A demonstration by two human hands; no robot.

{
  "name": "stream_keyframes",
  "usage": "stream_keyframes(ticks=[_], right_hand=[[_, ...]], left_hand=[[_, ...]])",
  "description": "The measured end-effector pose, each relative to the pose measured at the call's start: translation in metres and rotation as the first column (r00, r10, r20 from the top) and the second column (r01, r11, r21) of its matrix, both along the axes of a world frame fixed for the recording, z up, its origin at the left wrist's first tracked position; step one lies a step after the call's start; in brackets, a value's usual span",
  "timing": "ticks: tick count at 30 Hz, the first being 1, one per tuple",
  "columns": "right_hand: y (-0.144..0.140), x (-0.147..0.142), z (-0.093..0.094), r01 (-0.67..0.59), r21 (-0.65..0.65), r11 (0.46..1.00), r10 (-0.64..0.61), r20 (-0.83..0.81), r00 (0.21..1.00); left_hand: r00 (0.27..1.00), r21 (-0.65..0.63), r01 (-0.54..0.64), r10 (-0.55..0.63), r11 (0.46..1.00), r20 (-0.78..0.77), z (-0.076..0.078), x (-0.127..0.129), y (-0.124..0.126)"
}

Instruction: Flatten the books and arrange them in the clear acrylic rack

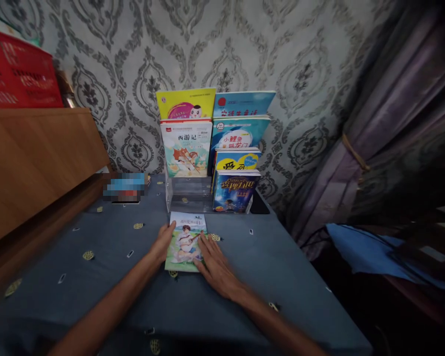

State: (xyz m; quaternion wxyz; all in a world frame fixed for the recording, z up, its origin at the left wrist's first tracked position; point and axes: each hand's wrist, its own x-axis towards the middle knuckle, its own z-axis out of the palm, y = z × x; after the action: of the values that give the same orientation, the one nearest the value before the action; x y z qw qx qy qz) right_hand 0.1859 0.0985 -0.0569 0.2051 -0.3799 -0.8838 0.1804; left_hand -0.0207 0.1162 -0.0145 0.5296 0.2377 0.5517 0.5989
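Observation:
A thin paperback book (pixel 185 244) with a green and pale blue cover, showing a figure with a stringed instrument, is in front of a clear stepped book rack (pixel 189 203). My left hand (pixel 163 243) grips its left edge, thumb on the cover and the other fingers mostly hidden. Along the right edge my right hand (pixel 215 262) is laid with fingers stretched out and tips touching the cover. The rack's left column bears a white-covered book (pixel 187 151) and a yellow book (pixel 185 103). Several books stand in its right column, a dark blue one (pixel 234 192) in front.
Patterned blue cloth (pixel 107 287) covers the table. A blurred-out stack (pixel 126 185) lies at the back left, near a wooden cabinet (pixel 37 158) carrying a red basket (pixel 20 74). Right of the rack is a flat black object (pixel 260 203). A tied curtain (pixel 341 163) hangs at right.

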Motion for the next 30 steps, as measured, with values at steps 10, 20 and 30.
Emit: stream_keyframes(ticks=[10, 20, 30], right_hand=[[0.009, -0.006, -0.02, 0.13, -0.079, 0.988, -0.144, -0.206, 0.968], [0.044, -0.015, -0.016, 0.119, -0.181, 0.976, -0.2, -0.544, 0.815], [0.046, -0.039, 0.042, 0.144, -0.065, 0.987, -0.15, -0.684, 0.714]], left_hand=[[0.988, -0.032, -0.145, 0.142, 0.989, -0.064, -0.009, 0.019, 0.008], [0.964, 0.266, -0.05, 0.117, 0.963, -0.241, 0.003, 0.013, 0.007], [0.785, 0.496, -0.093, 0.37, 0.863, -0.497, 0.019, -0.017, 0.015]])
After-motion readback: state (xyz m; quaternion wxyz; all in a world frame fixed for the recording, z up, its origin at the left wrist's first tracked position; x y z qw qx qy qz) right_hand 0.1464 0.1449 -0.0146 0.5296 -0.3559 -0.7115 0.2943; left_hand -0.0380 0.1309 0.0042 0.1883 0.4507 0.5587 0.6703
